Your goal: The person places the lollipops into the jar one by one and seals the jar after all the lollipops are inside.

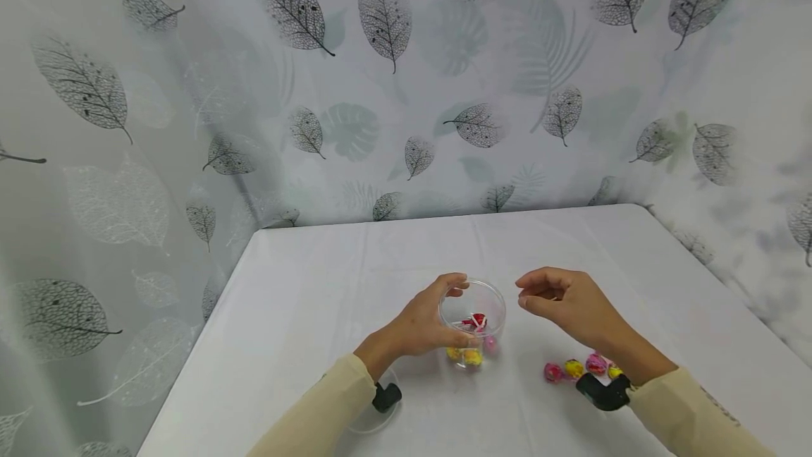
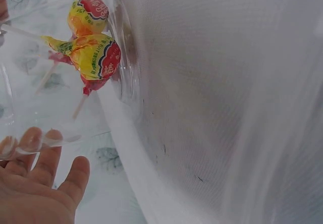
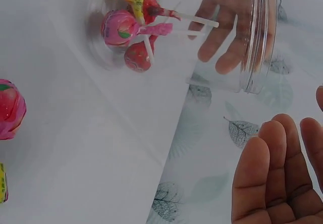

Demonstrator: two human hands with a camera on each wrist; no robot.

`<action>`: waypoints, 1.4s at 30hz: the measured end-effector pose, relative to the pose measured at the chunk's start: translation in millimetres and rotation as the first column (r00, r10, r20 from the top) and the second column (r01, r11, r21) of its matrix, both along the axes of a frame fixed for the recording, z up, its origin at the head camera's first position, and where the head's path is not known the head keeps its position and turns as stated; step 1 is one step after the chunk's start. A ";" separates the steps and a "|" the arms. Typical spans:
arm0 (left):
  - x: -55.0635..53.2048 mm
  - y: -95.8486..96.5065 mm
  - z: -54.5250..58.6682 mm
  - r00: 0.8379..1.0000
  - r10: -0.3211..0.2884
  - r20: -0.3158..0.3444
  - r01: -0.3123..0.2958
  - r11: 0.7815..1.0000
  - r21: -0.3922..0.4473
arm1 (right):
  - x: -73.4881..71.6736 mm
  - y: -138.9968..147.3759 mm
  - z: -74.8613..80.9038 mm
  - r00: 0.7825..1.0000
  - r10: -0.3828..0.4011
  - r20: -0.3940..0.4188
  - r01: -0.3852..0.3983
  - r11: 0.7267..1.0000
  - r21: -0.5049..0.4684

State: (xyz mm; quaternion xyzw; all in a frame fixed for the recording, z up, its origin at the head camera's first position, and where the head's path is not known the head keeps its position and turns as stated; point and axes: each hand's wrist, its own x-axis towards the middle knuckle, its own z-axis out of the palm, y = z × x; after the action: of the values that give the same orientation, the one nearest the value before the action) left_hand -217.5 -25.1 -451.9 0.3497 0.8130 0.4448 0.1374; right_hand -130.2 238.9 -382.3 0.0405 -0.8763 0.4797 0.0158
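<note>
Beige sleeves [image 1: 311, 411] are sitting nearest the camera, each ending at a black wrist mount [image 1: 387, 398]. Clear jar [image 1: 491, 305] is standing roughly mid-counter [image 1: 317, 281], between the left and right edges. Long axis is running near vertical, mouth facing up; can't tell if base is touching the counter. Wrapped lollipops [image 1: 472, 357] (yellow, red, pink) are lying at its bottom, several sticks pointing toward the mouth.

Left hand [image 1: 425, 319] is gripping the jar from its left side, spread around the wall, thumb on the near side, fingers on the far side. Right hand [image 1: 574, 302] is hovering just right of the rim, fingers loosely bent and together, not touching the jar; nothing showing in its grasp.

Loose lollipops [image 1: 596, 363], pink and yellow, are lying in a row on the counter, right of the jar toward the right edge; right forearm is partly covering the end one. Clear disc [image 1: 373, 422] is lying under the left wrist, partly blocked by sleeve and mount. Leaf-print curtain [image 1: 352, 132] is hanging behind the far edge.
</note>
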 end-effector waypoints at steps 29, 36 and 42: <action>-4.4 0.4 -1.8 1.000 -0.001 0.000 0.001 0.999 0.032 | -5.6 90.7 -19.5 0.979 -0.111 0.170 0.052 0.947 0.318; -6.7 1.6 -3.5 1.000 -0.015 -0.010 0.015 0.999 0.034 | -9.2 113.0 -25.7 0.946 -0.138 0.295 0.016 0.924 0.383; -6.9 4.2 -5.9 1.000 -0.018 -0.014 0.018 1.000 0.025 | -12.4 127.6 -36.5 0.932 -0.156 0.327 -0.005 0.897 0.441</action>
State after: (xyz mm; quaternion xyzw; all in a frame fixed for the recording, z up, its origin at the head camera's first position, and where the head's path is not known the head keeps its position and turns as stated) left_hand -224.5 -21.0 -457.7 0.3616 0.8050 0.4515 0.1314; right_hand -142.6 366.5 -418.8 -0.0786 -0.9504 0.2703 -0.1325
